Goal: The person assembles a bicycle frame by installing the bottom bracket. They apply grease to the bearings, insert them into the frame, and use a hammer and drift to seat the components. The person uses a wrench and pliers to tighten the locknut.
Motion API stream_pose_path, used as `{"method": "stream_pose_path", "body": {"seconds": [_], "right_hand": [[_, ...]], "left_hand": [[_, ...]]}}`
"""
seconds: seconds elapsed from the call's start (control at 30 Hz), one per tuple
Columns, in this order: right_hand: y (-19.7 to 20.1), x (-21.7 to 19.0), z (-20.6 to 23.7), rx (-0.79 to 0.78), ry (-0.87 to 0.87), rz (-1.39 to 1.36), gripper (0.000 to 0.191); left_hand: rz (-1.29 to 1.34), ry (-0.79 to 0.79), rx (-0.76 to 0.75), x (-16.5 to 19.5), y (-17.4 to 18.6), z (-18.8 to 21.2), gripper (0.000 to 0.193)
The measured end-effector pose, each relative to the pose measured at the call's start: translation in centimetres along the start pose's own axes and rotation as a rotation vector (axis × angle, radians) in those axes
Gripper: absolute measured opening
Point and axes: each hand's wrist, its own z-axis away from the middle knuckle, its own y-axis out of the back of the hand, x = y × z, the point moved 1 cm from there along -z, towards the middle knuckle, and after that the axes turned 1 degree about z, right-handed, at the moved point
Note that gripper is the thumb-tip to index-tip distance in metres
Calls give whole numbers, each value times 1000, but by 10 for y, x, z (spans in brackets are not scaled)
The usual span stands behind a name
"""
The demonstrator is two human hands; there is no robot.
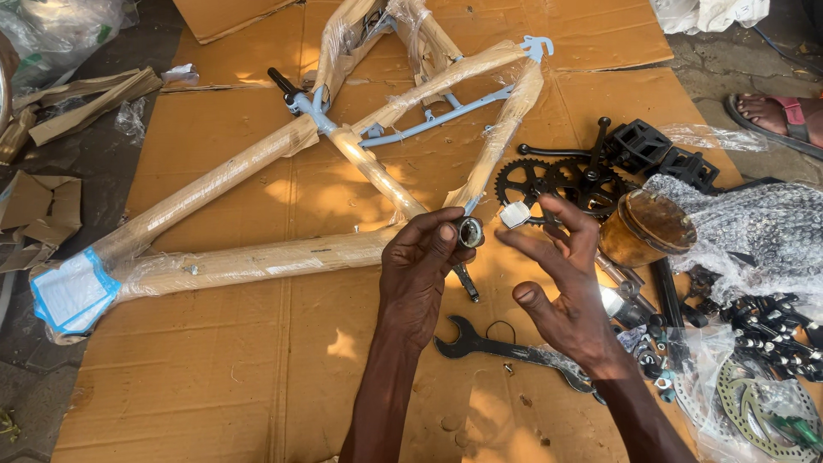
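Observation:
A light-blue bicycle frame [257, 176] wrapped in brown paper and clear film lies flat on cardboard. My left hand [420, 274] grips a round metal bearing cup [470, 232] at the frame's bottom bracket shell, fingers curled around it. My right hand [561, 283] hovers just to the right with fingers spread and holds nothing; a small white piece [515, 213] sits by its fingertips. A black flat wrench [497, 347] lies on the cardboard below both hands.
Black chainrings with crank arms [557, 180], black pedals [651, 150], a round brown tin [645, 227], bubble wrap [754, 227], and a brake disc [754, 407] crowd the right side. Another person's sandalled foot [776, 116] rests at far right. Torn cardboard scraps [43, 214] lie left.

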Motion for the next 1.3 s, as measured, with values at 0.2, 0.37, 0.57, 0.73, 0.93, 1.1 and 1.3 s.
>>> {"method": "stream_pose_path", "body": {"seconds": [0.2,0.37,0.57,0.73,0.93,1.1,1.3], "right_hand": [[-14,-5,-9,-97,100,198,71],[-26,-20,3,-108,-305,-1046,80],[-33,-24,2,-77,-73,-303,72],[-29,-25,10,-49,92,134,72],[-34,-17,8,24,-5,345,66],[-46,-17,11,-86,-123,223,76],[-35,-6,11,-142,-532,-900,81]], "left_hand": [[43,-10,-22,-1,-2,2,26],[222,-26,-39,-2,-2,3,22],[261,-63,-58,-6,-5,1,23],[134,-111,37,-6,-2,1,24],[68,-72,89,-12,0,-3,26],[120,-85,146,-31,-1,1,24],[272,-13,166,-43,9,2,23]]}}
